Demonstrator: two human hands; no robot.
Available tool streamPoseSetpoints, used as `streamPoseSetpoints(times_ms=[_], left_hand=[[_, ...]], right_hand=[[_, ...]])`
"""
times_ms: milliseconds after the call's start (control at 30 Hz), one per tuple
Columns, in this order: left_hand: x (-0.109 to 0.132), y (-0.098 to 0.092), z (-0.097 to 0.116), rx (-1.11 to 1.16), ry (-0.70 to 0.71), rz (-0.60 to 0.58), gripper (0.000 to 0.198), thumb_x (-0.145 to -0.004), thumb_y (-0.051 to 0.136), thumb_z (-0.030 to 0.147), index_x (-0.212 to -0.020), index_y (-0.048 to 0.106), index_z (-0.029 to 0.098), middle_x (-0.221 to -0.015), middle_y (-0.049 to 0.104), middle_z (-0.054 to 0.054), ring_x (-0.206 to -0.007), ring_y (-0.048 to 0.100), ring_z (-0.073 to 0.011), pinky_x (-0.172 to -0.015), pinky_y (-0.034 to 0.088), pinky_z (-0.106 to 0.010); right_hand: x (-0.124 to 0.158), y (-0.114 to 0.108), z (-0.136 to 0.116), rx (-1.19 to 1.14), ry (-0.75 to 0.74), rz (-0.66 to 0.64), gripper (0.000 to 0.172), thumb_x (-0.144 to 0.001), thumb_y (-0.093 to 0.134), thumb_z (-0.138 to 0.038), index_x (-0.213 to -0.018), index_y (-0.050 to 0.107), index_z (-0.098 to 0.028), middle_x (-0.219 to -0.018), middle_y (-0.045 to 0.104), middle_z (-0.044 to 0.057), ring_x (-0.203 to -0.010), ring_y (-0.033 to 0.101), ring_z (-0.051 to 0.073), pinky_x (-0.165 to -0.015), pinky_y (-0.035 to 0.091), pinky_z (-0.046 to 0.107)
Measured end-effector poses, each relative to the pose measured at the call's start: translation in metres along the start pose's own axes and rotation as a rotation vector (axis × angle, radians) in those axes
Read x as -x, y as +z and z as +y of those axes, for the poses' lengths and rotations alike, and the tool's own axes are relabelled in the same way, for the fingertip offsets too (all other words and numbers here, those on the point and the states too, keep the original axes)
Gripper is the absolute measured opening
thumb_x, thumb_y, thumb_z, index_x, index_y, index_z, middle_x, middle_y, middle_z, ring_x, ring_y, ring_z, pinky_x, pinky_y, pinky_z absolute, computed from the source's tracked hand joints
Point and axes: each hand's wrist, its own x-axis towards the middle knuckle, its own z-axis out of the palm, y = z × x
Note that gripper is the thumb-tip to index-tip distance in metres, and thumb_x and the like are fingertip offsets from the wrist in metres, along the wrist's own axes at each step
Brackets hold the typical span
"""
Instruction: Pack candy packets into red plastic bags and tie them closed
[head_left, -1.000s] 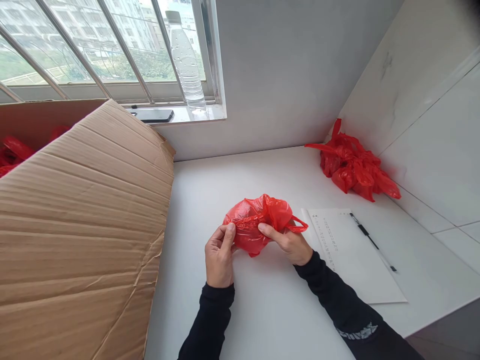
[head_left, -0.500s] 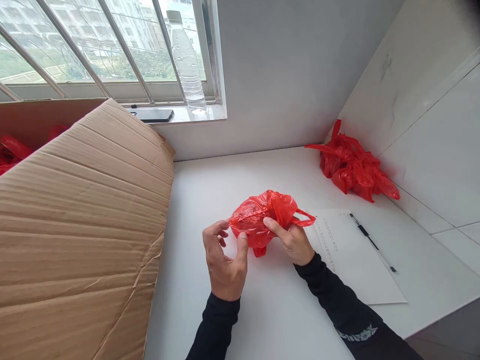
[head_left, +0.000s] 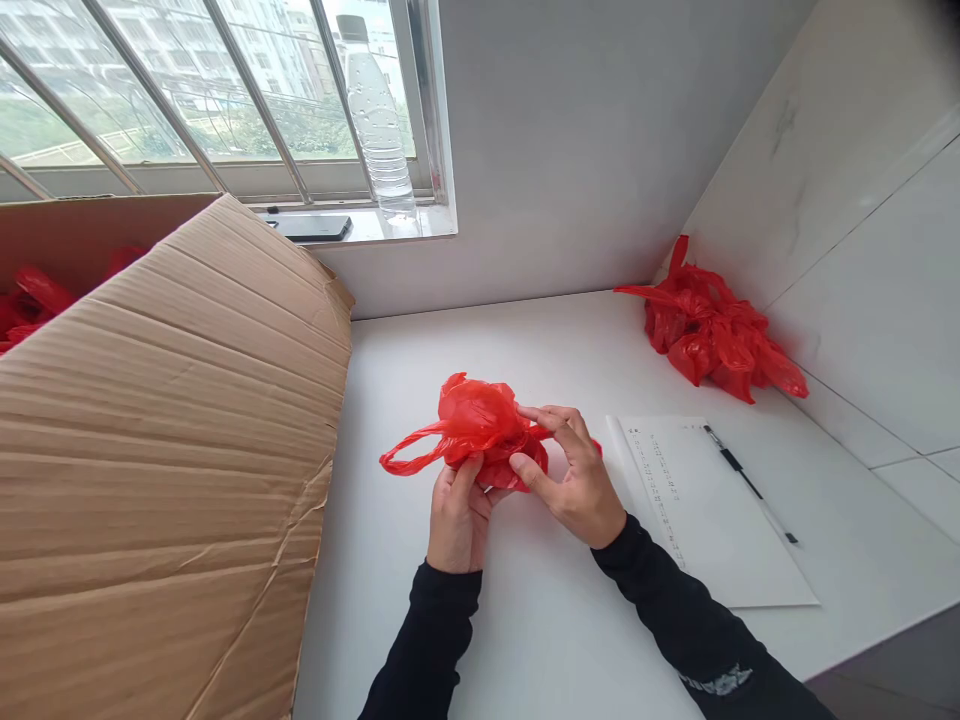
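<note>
"Red bag (head_left: pixel 480 420), where is it?"

"Put a clock face over the view. It is just below the middle, toward six o'clock, in both hands over the white table (head_left: pixel 540 630). I can't tell if its bottom touches the table."

"How are the hands?"

"The left hand (head_left: pixel 457 515) pinches the bag on its seven o'clock side. The thumb is on top and the fingers go under, maybe to hold it up. The right hand (head_left: pixel 581 490) has its thumb and fingers spread apart, with the tips against the bag's three o'clock side. I think they are loose so they can move the soft plastic about."

"What sticks out?"

"One handle loop (head_left: pixel 409 455), toward nine o'clock. No fingers hold it, so it hangs free."

"And around them?"

"A red pile (head_left: pixel 716 335) sits at three o'clock by the wall, perhaps to leave room. Some paper (head_left: pixel 720 540) is at four, with a pen (head_left: pixel 739 470) along its edge, maybe for easy reach. A cardboard box (head_left: pixel 180 450) stands between eight and nine."
</note>
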Motion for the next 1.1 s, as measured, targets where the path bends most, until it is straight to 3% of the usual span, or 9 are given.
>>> streamPoseSetpoints(times_ms=[67, 200, 433, 567, 733, 833, 1100], left_hand=[[0.0, 0.002, 0.001, 0.032, -0.041, -0.02, 0.032, -0.087, 0.068, 0.034, -0.114, 0.065, 0.017, -0.116, 0.071, -0.012, -0.106, 0.068, -0.0304, -0.081, 0.06, -0.042], [0.002, 0.007, 0.002, -0.002, -0.066, -0.009, 0.038, -0.081, 0.074, 0.036, -0.114, 0.066, 0.019, -0.114, 0.072, -0.011, -0.106, 0.069, -0.0323, -0.082, 0.061, -0.044], [0.005, 0.012, 0.002, 0.004, -0.076, 0.09, 0.035, -0.084, 0.074, 0.04, -0.11, 0.07, 0.018, -0.113, 0.074, -0.01, -0.111, 0.068, -0.0303, -0.088, 0.06, -0.042], [0.005, 0.012, 0.002, 0.008, -0.087, 0.099, 0.04, -0.085, 0.072, 0.044, -0.115, 0.069, 0.017, -0.118, 0.073, -0.011, -0.112, 0.068, -0.0317, -0.088, 0.06, -0.044], [0.006, 0.014, 0.005, 0.035, -0.104, 0.01, 0.038, -0.084, 0.072, 0.037, -0.116, 0.067, 0.018, -0.117, 0.073, -0.012, -0.114, 0.066, -0.0339, -0.087, 0.061, -0.045], [0.007, 0.015, 0.004, -0.016, -0.091, 0.015, 0.038, -0.079, 0.078, 0.031, -0.113, 0.068, 0.019, -0.114, 0.073, -0.01, -0.113, 0.066, -0.034, -0.086, 0.062, -0.044], [0.007, 0.017, 0.004, -0.051, -0.086, 0.033, 0.036, -0.083, 0.075, 0.038, -0.115, 0.07, 0.023, -0.116, 0.073, -0.007, -0.11, 0.067, -0.0331, -0.081, 0.064, -0.041]], right_hand=[[-0.002, 0.0, 0.002, 0.026, 0.002, -0.011, 0.044, -0.087, 0.069, -0.031, -0.13, 0.061, -0.035, -0.124, 0.058, 0.007, -0.122, 0.052, 0.028, -0.106, 0.045, 0.049], [-0.003, -0.002, 0.004, -0.004, 0.018, -0.045, 0.031, -0.09, 0.066, -0.032, -0.121, 0.065, -0.032, -0.113, 0.066, 0.005, -0.111, 0.06, 0.026, -0.101, 0.049, 0.046], [-0.004, -0.003, 0.003, -0.022, 0.036, -0.025, 0.028, -0.098, 0.056, -0.037, -0.124, 0.064, -0.031, -0.119, 0.065, 0.004, -0.116, 0.058, 0.023, -0.104, 0.048, 0.043], [-0.003, -0.003, 0.003, 0.04, 0.027, 0.031, 0.031, -0.096, 0.057, -0.037, -0.126, 0.062, -0.03, -0.124, 0.062, 0.005, -0.121, 0.054, 0.024, -0.108, 0.044, 0.045], [-0.003, -0.003, 0.002, 0.089, 0.019, 0.027, 0.043, -0.088, 0.067, -0.032, -0.131, 0.059, -0.029, -0.128, 0.056, 0.007, -0.127, 0.048, 0.026, -0.112, 0.041, 0.048], [-0.003, -0.003, 0.001, 0.065, 0.015, -0.001, 0.036, -0.089, 0.065, -0.027, -0.125, 0.062, -0.029, -0.122, 0.058, 0.006, -0.122, 0.052, 0.024, -0.109, 0.043, 0.045], [-0.005, -0.004, 0.0, 0.011, 0.077, -0.008, 0.019, -0.092, 0.064, -0.033, -0.11, 0.066, -0.027, -0.107, 0.066, 0.003, -0.104, 0.061, 0.021, -0.096, 0.05, 0.04]])
